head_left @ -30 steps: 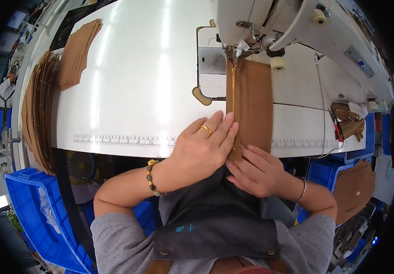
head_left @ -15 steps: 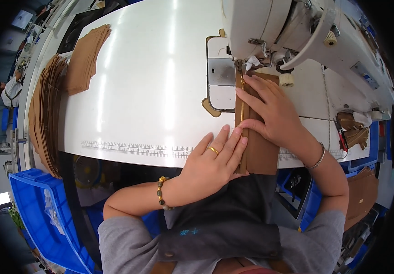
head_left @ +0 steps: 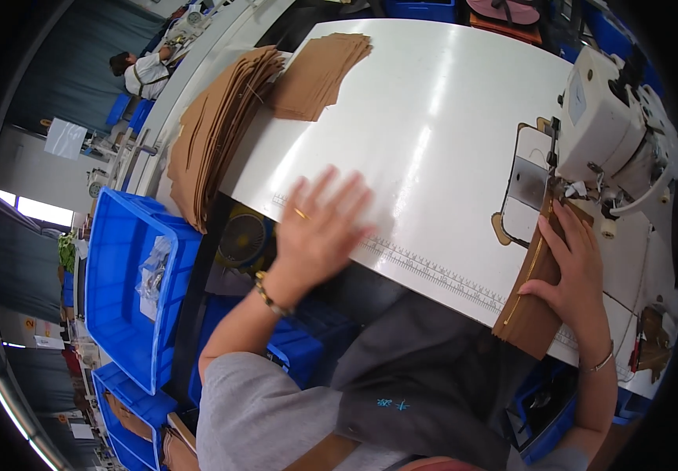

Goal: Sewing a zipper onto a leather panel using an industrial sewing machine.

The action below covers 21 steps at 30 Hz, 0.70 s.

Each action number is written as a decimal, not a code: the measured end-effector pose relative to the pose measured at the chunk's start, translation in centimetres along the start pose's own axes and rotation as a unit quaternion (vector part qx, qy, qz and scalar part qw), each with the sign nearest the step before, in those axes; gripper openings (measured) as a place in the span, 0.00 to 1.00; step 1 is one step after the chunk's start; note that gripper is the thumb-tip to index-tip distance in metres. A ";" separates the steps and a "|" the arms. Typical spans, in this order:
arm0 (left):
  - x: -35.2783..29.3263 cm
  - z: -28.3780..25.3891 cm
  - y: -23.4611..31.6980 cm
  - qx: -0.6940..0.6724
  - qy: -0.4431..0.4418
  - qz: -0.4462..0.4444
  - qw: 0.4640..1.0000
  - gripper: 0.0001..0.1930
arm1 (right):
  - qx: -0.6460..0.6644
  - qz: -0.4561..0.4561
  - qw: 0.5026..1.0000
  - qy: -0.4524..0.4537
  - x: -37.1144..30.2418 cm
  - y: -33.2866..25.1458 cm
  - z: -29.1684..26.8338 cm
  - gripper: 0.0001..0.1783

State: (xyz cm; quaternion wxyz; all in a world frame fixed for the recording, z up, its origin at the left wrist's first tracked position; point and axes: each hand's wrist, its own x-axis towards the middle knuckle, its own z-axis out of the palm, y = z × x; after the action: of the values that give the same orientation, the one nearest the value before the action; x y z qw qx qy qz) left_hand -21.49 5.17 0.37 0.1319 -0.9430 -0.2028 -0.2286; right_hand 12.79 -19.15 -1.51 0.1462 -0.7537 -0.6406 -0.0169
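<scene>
My right hand [head_left: 574, 263] lies flat with its fingers spread on a brown fabric piece [head_left: 529, 320]. A gold zipper [head_left: 533, 263] runs along that piece, whose far end sits at the needle area of a white sewing machine [head_left: 602, 118]. Over the table's front left part, my left hand [head_left: 323, 224] is in the air, smeared by motion, its fingers apart and nothing in them. It is nearest to a pile of brown pieces [head_left: 217, 129] that hangs over the table's left edge. Behind that pile lies a second brown stack [head_left: 319, 74].
The white table [head_left: 402, 141] has a printed ruler [head_left: 433, 275] along its front edge. A blue bin [head_left: 123, 290] with a clear plastic bag [head_left: 153, 271] stands at the left. Brown scraps [head_left: 653, 341] lie at the right. Another person [head_left: 146, 74] sits at the far left.
My left hand has left the fabric piece and moved left toward the brown piles. The view has swung left. My right hand stays on the fabric piece at the machine.
</scene>
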 end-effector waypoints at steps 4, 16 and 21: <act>1.6 -2.1 -15.5 0.114 0.143 -0.199 0.963 0.17 | -0.005 -0.016 1.000 0.005 -0.2 0.3 0.2 0.59; -2.0 -1.8 -26.4 0.219 -0.048 -0.320 0.921 0.14 | -0.003 -0.020 1.000 0.005 0.0 0.0 -0.2 0.58; 3.0 -5.4 -25.3 0.326 -0.162 -0.287 0.886 0.15 | -0.012 -0.032 0.999 0.010 -0.2 0.1 -0.4 0.57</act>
State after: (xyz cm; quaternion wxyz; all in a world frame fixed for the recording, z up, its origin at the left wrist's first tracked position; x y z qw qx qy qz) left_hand -32.28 26.63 10.48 0.3264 -0.7713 -0.5460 -0.0216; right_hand 12.88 -19.42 -1.16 0.1430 -0.7341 -0.6628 -0.0371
